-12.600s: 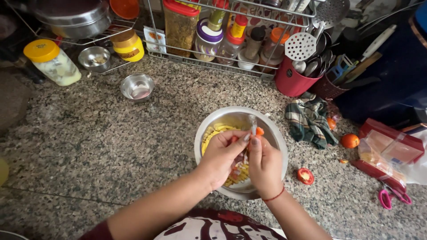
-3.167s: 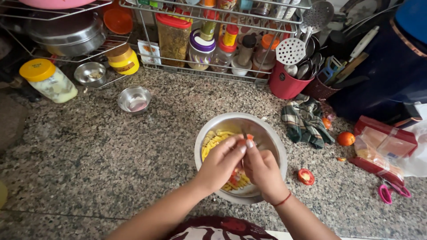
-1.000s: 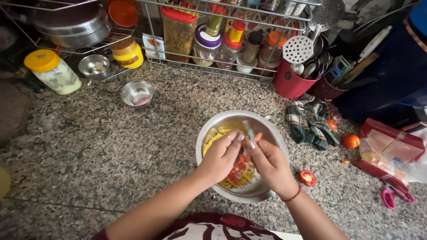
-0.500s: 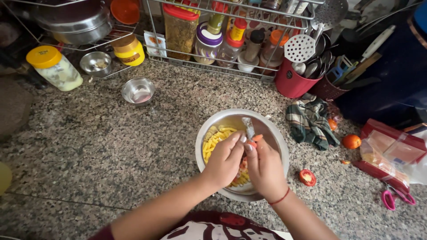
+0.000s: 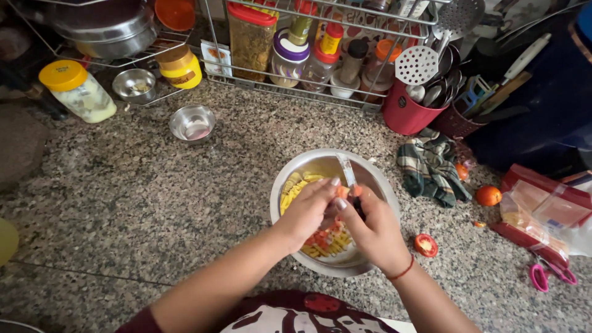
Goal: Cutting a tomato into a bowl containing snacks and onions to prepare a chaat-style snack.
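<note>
Low in the frame, both hands meet over the steel bowl (image 5: 290, 179), which sits on the speckled granite counter (image 5: 123, 203) at centre. The left hand (image 5: 308, 209) is closed, pinching a small orange tomato piece (image 5: 343, 191) at its fingertips; the right hand (image 5: 370, 225) is closed around a knife (image 5: 346, 171) whose blade points up and away, toward the top of the frame, its long axis nearly vertical in the picture. The piece lies just left of the blade, touching or nearly so, between the two hands, with the left hand the nearer holder. Below them, yellow and red cut bits lie in the bowl. To the right, a tomato end (image 5: 425, 245) and a checked cloth (image 5: 431, 169) rest on the counter, a whole tomato (image 5: 488, 195) farther right. Beyond, upper left, stand a small steel cup (image 5: 192, 123) and a yellow-lidded jar (image 5: 77, 92); a wire rack (image 5: 296, 86) of spice jars and a red utensil holder (image 5: 404, 114) line the top.
</note>
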